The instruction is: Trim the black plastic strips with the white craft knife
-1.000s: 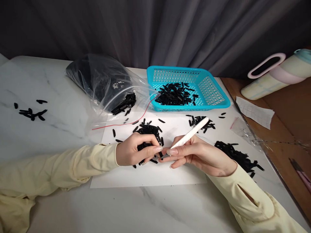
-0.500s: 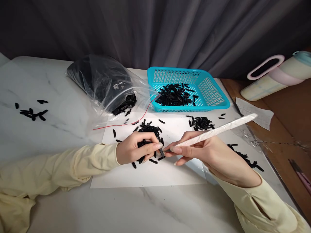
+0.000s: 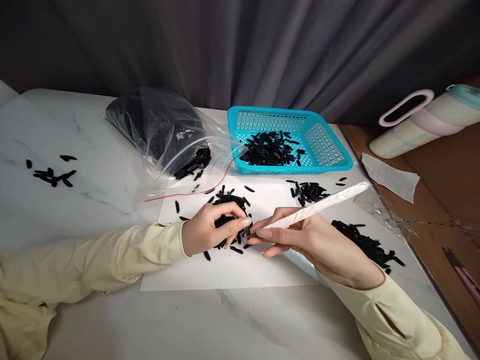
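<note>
Over the white paper sheet (image 3: 240, 270), the left hand (image 3: 210, 231) pinches one small black piece (image 3: 248, 231) from the pile (image 3: 228, 207), so the right hand (image 3: 318, 245), fingers gripping the white tool (image 3: 318, 206), should work its tip gently, steadily.

- White stick (image 3: 318, 206) in the right hand (image 3: 300, 237).
- Black pieces (image 3: 228, 207) under the left hand (image 3: 208, 232).
- Turquoise basket (image 3: 330, 145) beyond both hands.
- Pale yellow sleeves (image 3: 112, 250).
</note>
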Demonstrator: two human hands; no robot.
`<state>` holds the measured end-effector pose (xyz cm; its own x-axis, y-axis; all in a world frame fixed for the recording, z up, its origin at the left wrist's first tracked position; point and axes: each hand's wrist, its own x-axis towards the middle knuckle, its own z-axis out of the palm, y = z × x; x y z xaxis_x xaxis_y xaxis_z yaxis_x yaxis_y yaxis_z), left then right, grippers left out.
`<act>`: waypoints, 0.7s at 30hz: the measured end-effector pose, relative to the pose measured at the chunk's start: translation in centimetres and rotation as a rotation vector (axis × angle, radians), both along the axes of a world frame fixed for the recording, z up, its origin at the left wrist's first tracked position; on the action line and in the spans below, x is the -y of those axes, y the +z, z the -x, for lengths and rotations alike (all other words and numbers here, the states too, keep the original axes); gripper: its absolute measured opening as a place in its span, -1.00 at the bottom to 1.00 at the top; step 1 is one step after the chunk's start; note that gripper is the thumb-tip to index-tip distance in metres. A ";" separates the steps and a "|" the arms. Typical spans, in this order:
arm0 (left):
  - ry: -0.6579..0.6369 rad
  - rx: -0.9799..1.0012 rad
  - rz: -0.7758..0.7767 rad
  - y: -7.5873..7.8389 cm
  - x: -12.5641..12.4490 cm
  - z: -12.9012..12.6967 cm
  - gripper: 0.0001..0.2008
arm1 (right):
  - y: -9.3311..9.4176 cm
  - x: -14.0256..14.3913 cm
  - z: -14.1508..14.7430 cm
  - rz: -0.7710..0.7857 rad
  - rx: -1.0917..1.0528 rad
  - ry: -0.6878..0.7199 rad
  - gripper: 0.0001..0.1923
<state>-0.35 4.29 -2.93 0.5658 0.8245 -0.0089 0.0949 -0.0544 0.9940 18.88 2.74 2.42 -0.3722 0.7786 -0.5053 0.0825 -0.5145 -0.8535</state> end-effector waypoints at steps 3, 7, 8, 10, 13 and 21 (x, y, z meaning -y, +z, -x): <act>-0.002 -0.013 0.016 -0.1 -0.1 -0.1 -0.81 | -0.2 0.1 0.1 -0.048 0.011 -0.038 -0.86; -0.016 -0.038 -0.010 -0.2 -0.1 -0.1 -0.78 | -0.4 0.2 0.3 -0.141 0.038 -0.072 -0.89; -0.017 -0.041 -0.025 -0.2 -0.1 0.0 -0.77 | -0.5 0.3 0.4 -0.158 0.044 -0.065 -0.90; -0.024 -0.044 -0.043 -0.2 -0.1 0.0 -0.77 | -0.5 0.4 0.4 -0.186 0.076 -0.049 -0.89; -0.012 -0.025 0.018 0.0 -0.2 0.1 -0.77 | -0.1 0.5 0.3 -0.248 0.209 -0.016 -0.88; -0.012 0.140 0.312 0.3 -0.8 0.4 -0.74 | 0.7 1.5 0.5 -0.745 0.459 -0.113 -0.95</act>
<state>-0.74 5.12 -2.68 0.5886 0.7878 -0.1814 -0.0422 0.2540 0.9663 18.37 1.24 3.07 -0.1584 0.9851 0.0676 0.4823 0.1370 -0.8652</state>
